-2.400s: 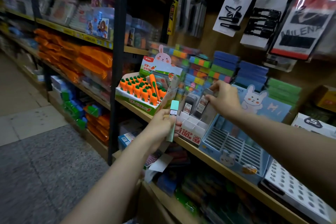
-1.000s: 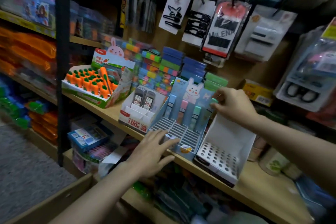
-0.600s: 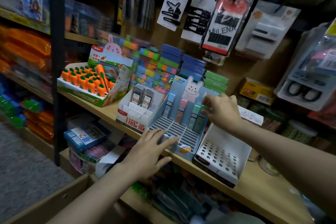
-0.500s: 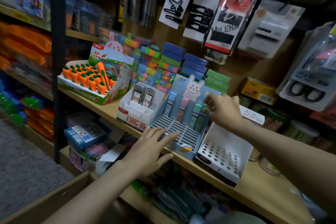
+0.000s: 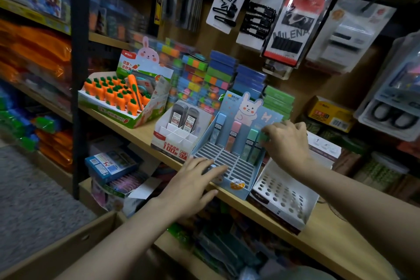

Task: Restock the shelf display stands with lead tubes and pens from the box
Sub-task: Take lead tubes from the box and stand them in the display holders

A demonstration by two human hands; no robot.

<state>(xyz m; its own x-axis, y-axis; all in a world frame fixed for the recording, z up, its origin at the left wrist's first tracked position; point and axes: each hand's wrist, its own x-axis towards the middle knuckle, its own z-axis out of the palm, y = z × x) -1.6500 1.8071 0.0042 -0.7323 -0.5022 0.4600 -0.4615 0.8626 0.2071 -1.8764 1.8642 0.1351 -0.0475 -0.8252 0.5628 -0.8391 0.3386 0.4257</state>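
A blue rabbit display stand (image 5: 247, 167) with slotted rows stands on the wooden shelf (image 5: 329, 243). Blue, pink and green lead tubes stand upright in its back row. My right hand (image 5: 286, 141) pinches the cap of a green lead tube (image 5: 261, 143) at the right end of that row. My left hand (image 5: 193, 186) lies flat with spread fingers on the stand's front left corner. A white lead stand (image 5: 179, 141) holding two dark lead tubes (image 5: 183, 117) is to the left. A white pen stand (image 5: 284, 195) with round holes sits empty to the right.
A carrot eraser display (image 5: 118, 100) stands at the shelf's left. Stacked colourful packs (image 5: 218, 75) line the back wall. Hair clip cards (image 5: 256, 11) hang above. A cardboard box edge (image 5: 75, 241) lies below my left arm. A dark upright post (image 5: 78, 75) is on the left.
Since 2.4 s ago, the green tube left my left hand and my right hand moved from the white lead stand. Over the last second my right hand lowered a green tube into the back row.
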